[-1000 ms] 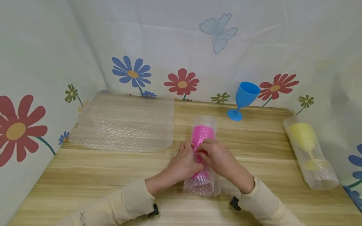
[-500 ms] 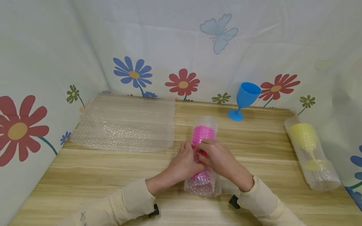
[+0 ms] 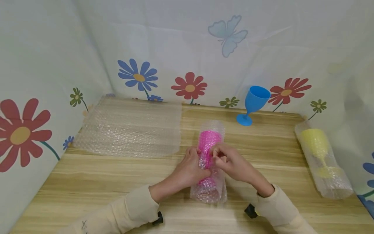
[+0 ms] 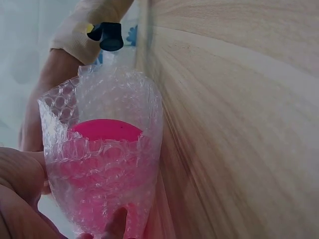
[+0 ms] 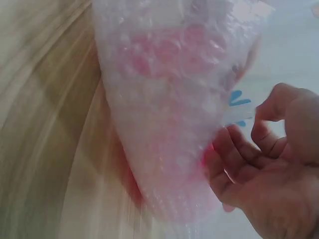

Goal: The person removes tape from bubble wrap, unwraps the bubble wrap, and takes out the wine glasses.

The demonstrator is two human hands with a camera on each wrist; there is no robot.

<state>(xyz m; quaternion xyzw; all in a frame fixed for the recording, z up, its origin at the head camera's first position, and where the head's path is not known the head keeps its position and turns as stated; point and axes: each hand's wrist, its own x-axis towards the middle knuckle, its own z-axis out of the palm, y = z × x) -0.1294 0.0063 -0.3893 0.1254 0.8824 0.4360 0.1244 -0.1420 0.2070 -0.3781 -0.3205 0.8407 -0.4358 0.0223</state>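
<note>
A pink goblet (image 3: 209, 138) lies rolled in clear bubble wrap (image 3: 208, 195) on the wooden table, its rim pointing away from me. My left hand (image 3: 190, 169) grips the roll from its left side, thumb across the top. In the left wrist view the pink rim (image 4: 107, 129) shows inside the open end of the wrap. My right hand (image 3: 233, 164) is at the upper right of the roll, thumb and index finger pinched together. From these fingers a narrow clear strip (image 5: 240, 115) reaches to the wrap in the right wrist view; the other fingers are curled close to the roll.
A blue goblet (image 3: 255, 102) stands upright at the back edge. At the right edge lies a yellow goblet (image 3: 317, 143) rolled in bubble wrap. A flat bubble wrap sheet (image 3: 131, 130) covers the back left of the table. Flower-printed cloth (image 3: 175, 39) walls surround it.
My right hand has moved a little to the right, away from the left fingertips, uncovering more of the pink goblet. The left hand keeps its grip in the same place.
</note>
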